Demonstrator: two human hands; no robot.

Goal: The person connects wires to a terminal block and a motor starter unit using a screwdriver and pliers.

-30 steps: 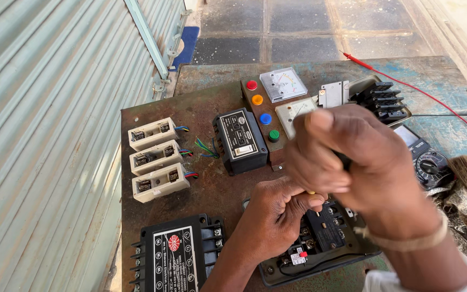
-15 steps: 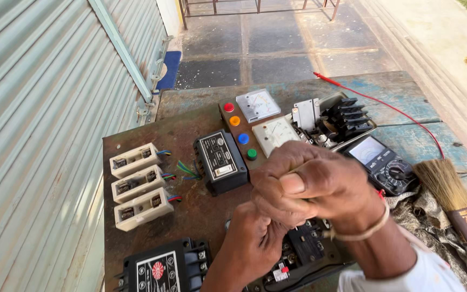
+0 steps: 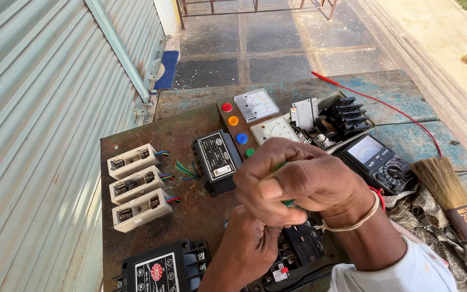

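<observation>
Rust-brown board (image 3: 190,216) lies flat on the weathered blue-green counter (image 3: 406,135), hard against a corrugated metal shutter (image 3: 39,135) on the left. On the board, a black contactor (image 3: 217,161) sits mid-panel with green and blue wires (image 3: 186,171) fanning from its left side. Left of that, three cream fuse holders (image 3: 134,186) stack one below another. At the bottom edge sits a black switch unit (image 3: 160,267) with a red emblem. Two square white meters (image 3: 263,114) lie near the top, with red, orange, blue and green indicator lamps (image 3: 235,127) running in a line beside them. A black terminal block (image 3: 347,116) rests in a tray at the upper right, a black multimeter (image 3: 379,162) just below it, its red lead (image 3: 385,103) trailing off across the counter. A straw brush (image 3: 449,194) lies on a crumpled cloth (image 3: 433,216) at the right.

Now the hands, front and centre. The right hand (image 3: 304,184) is closed in a fist, fingers curled tight around a green-handled tool (image 3: 286,202); only a sliver of green peeks out, so I cannot tell what kind of tool it is. A pale cord loops the wrist. The left hand (image 3: 249,246) sits directly beneath, fingers bent down and pressed onto a black breaker unit (image 3: 298,249) at the board's lower middle; whether it pinches anything there is hidden by the right hand.
</observation>
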